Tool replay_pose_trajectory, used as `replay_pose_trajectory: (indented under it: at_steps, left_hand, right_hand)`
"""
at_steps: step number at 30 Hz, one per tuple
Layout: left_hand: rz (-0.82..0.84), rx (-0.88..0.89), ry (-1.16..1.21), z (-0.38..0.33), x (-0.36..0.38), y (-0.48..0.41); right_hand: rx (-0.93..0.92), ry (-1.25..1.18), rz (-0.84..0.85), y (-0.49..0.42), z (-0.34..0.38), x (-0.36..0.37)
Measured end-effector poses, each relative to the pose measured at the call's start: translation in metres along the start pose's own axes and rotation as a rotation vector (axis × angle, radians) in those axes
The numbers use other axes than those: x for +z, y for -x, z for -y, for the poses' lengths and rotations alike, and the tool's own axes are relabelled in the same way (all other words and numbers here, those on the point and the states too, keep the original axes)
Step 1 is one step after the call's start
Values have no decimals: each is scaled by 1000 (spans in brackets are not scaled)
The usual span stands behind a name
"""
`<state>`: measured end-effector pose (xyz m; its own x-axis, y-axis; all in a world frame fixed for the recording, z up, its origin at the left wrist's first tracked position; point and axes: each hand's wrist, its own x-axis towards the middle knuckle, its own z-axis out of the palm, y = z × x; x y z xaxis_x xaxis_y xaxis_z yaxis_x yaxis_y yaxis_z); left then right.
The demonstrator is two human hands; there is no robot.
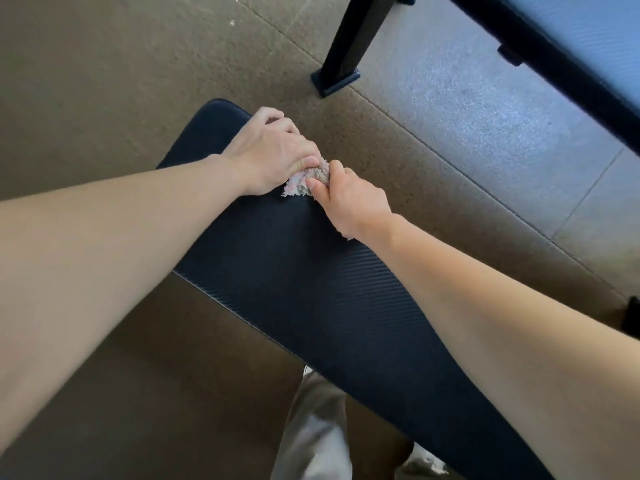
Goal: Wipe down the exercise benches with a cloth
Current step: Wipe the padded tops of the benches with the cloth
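Near the far end of the bench, a bunched cloth is being gripped by both hands, left and right; so tightly wadded, patches are likely being missed.

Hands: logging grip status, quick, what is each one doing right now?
Left hand: closed on the cloth, bunched on the bench pad.
Right hand: closed on the same cloth from the other side.

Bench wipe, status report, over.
Left hand and right hand both shut on cloth. Cloth bunched on the bench pad, near its far end. Nothing in the way.
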<state>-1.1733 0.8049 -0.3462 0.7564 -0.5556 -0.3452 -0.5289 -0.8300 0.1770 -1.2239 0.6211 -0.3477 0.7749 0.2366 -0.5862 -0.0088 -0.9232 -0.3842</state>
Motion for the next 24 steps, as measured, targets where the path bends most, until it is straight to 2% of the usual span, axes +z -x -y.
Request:
replay_pose_trajectory:
  at_steps: [5, 8, 12, 19, 24]
  left_hand:
    - [35, -4, -76, 12, -9, 2]
    - [21, -94, -83, 33, -14, 9]
    - [-23, -300, 65, 64, -15, 25]
    - [-130, -510, 200, 95, -15, 50]
    - [-148, -663, 439, 115, 14, 97]
  right_hand:
    - [12, -22, 63, -12, 12, -4]
    - [-27, -39, 50, -28, 35, -8]
    - [-96, 11, -4, -55, 82, -7]
    - [-150, 147, -77, -90, 130, 0]
    - [-316, 405, -66, -104, 165, 4]
